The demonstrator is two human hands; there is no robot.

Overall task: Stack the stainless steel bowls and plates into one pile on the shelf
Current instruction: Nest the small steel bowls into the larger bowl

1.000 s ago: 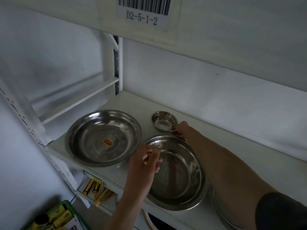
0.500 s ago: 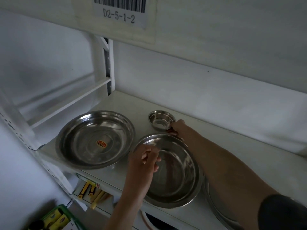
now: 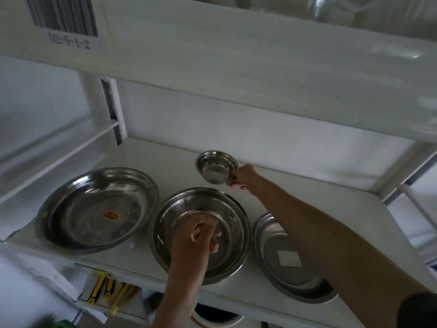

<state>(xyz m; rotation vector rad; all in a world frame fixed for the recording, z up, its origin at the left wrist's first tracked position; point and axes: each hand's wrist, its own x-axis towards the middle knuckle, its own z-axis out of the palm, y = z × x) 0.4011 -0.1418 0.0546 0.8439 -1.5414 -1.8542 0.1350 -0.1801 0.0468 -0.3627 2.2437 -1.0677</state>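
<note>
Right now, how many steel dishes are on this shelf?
4: large plate left, bowl centre, plate right, small bowl behind. Nested ones may hide.

The big plate point(image 3: 95, 210) is shiny silver with a small red and gold sticker point(image 3: 110, 214) in the middle. The shelf point(image 3: 307, 192) is white. The barcode label point(image 3: 63, 17) has black stripes on white.
</note>
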